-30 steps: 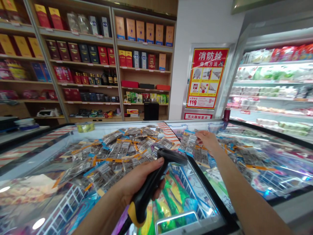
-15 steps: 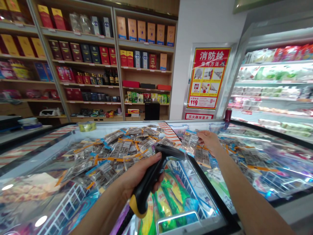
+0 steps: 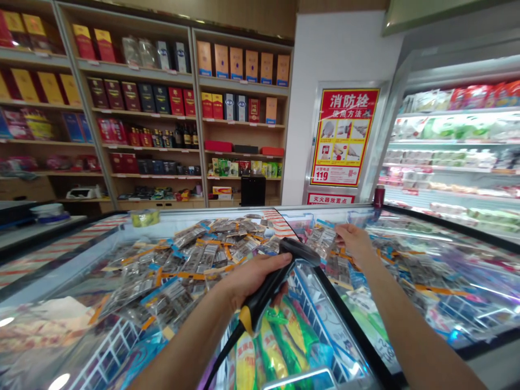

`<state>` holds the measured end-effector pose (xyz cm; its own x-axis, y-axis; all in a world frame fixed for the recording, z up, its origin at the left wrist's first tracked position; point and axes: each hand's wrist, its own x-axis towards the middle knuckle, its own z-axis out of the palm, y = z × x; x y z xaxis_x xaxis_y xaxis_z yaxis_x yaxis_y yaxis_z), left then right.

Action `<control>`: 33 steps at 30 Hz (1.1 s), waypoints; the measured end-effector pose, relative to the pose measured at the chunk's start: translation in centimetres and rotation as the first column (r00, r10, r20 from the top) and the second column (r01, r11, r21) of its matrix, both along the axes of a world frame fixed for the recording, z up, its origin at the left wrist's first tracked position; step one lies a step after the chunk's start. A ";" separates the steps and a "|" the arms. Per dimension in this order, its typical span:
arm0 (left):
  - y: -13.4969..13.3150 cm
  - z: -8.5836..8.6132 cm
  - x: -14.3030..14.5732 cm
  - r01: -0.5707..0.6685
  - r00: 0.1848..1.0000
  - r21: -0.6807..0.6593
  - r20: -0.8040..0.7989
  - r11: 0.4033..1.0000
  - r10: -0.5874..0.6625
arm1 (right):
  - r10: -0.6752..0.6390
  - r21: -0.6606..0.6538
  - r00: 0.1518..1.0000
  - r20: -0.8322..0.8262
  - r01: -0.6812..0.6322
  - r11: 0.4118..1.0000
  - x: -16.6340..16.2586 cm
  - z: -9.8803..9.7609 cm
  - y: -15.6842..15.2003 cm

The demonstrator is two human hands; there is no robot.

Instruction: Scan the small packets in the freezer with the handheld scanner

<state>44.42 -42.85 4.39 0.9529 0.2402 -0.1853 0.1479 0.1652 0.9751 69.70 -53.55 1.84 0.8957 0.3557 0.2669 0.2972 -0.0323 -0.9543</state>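
Currently, from here, L hand (image 3: 260, 276) is wrapped round a blk scanner (image 3: 271, 287) w/ yellow trim, above the glass-topped freezer (image 3: 356, 326); R hand (image 3: 354, 244) pinches 1 blue-edged pkt (image 3: 322, 237) by its side, just past the scanner's head, near a pile of pkts (image 3: 203, 254).

A heap of flat clear-plastic packets (image 3: 205, 257) lies at ten o'clock from the black pistol-shaped plastic scanner (image 3: 263, 293), brown wooden shelves (image 3: 266, 136) behind.

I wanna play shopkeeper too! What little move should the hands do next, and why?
Perhaps tilt the black scanner toward the blue-edged packet, because the left hand grips the scanner and the right hand holds that packet's edge.
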 end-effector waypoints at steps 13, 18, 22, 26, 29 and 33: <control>0.1 -0.2 -0.3 0.027 1.000 -0.104 -0.009 0.994 -0.028 | -0.004 0.106 1.000 -0.021 0.006 0.994 0.2 0.0 -0.1; 0.0 0.2 -0.6 0.027 0.999 -0.112 0.023 0.993 -0.025 | 0.006 0.107 1.000 -0.025 -0.003 0.994 -0.2 0.1 0.0; -0.1 0.4 -0.6 0.051 0.998 -0.067 0.048 0.996 -0.048 | 0.010 0.139 0.999 -0.052 -0.002 0.990 -0.2 0.0 0.0; 0.0 -0.1 -0.6 0.038 0.998 -0.013 0.046 0.999 -0.037 | 0.011 0.142 0.998 -0.065 -0.002 0.990 -0.1 -0.1 0.1; 0.4 -0.6 -1.0 0.010 0.999 -0.024 0.033 1.000 -0.010 | 0.019 0.132 0.998 -0.053 -0.012 0.991 -0.1 -0.2 0.2; 1.0 -0.8 -2.0 -0.016 0.999 -0.035 0.038 0.999 0.017 | 0.020 0.121 0.998 -0.064 -0.012 0.993 0.0 -0.3 0.1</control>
